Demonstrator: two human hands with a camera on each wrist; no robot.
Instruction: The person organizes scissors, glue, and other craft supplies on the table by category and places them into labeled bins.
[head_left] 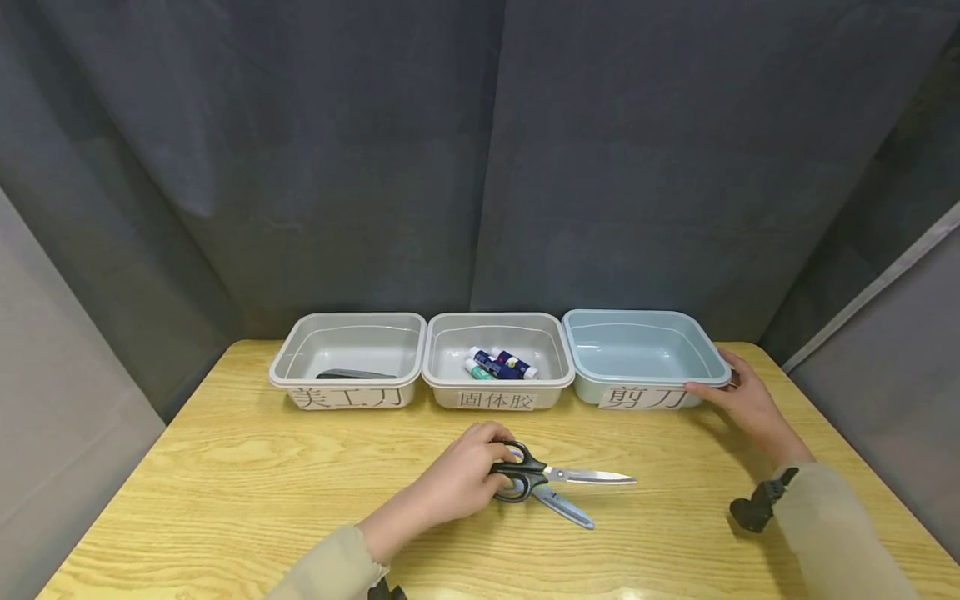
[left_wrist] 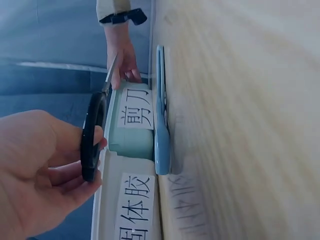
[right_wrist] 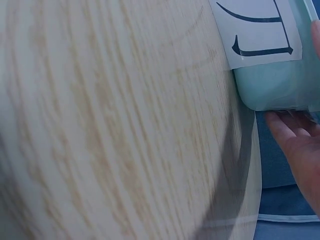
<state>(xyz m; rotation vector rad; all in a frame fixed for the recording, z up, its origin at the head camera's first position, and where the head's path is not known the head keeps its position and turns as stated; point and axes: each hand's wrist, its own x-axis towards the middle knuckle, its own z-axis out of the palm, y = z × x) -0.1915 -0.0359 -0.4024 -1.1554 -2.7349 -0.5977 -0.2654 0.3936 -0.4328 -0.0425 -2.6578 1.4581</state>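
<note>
My left hand pinches the black-handled scissors by their handle loops, blades pointing right. In the left wrist view, the black handle stands off the table between thumb and fingers. Under them on the table lie light-blue scissors, partly hidden in the head view by the black handle. My right hand grips the right end of the light-blue bin, thumb at the front rim and fingers along the side. That bin shows a bare inside and a paper label on its front.
Left of the blue bin stand two grey bins in a row. The middle bin holds several glue sticks; the left bin has a dark utility knife. A dark curtain hangs behind the wooden table.
</note>
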